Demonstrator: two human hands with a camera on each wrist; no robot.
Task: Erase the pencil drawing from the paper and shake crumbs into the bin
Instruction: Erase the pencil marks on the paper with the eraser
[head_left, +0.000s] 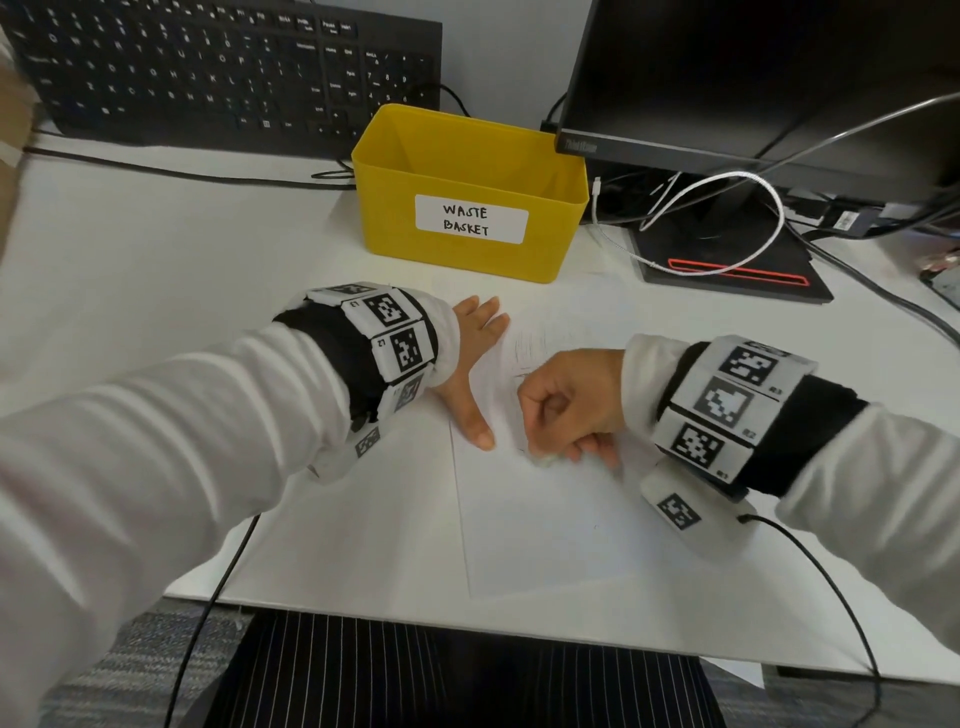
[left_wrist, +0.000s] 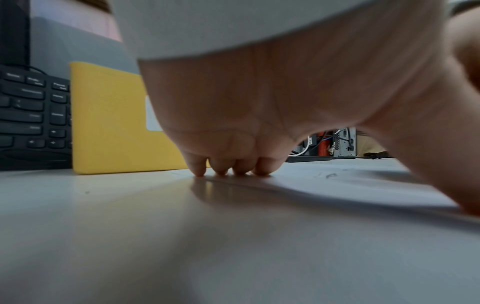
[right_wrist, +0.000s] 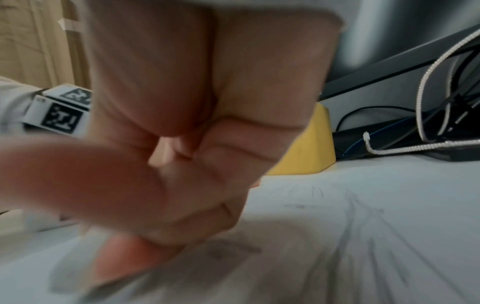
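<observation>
A white sheet of paper (head_left: 545, 530) lies on the white desk, with faint pencil lines (head_left: 527, 348) near its top. My left hand (head_left: 475, 358) lies flat, and its fingertips (left_wrist: 228, 170) press down on the paper's (left_wrist: 337, 181) left edge. My right hand (head_left: 566, 405) is curled into a fist over the drawing and pinches a small whitish eraser (head_left: 545, 460) against the sheet. The right wrist view is blurred, showing my right hand (right_wrist: 182, 144) and pencil strokes (right_wrist: 363, 205). Behind the paper stands the yellow bin (head_left: 467, 192) labelled WASTE BASKET, which looks empty.
A black keyboard (head_left: 208, 67) leans at the back left. A monitor (head_left: 753, 78) on a black base (head_left: 727, 270) stands at the back right, with a white cable (head_left: 727, 208) looped over it. The desk's front edge (head_left: 363, 610) is close below the paper.
</observation>
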